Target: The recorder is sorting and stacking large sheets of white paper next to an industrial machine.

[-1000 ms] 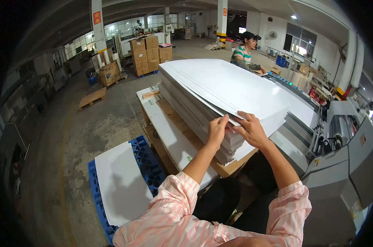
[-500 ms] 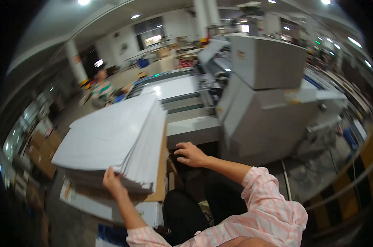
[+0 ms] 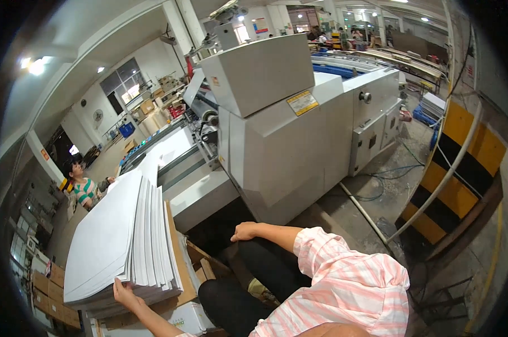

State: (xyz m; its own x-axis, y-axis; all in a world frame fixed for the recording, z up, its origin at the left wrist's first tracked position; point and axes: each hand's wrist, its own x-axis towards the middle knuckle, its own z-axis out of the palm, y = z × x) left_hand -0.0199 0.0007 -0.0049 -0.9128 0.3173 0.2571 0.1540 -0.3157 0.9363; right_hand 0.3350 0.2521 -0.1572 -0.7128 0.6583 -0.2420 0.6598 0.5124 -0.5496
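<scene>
A person's left hand (image 3: 126,294) pinches the near corner of a thick stack of white paper sheets (image 3: 105,236); the right hand (image 3: 245,231), loosely curled, contents unclear, is beside a black-trousered knee (image 3: 261,251). Beyond stands a bulky grey metal machine (image 3: 287,151).

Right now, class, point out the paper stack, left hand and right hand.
Paper stack (image 3: 104,236), head view: top sheet.
Left hand (image 3: 126,294), head view: its middle.
Right hand (image 3: 245,231), head view: its middle.
</scene>
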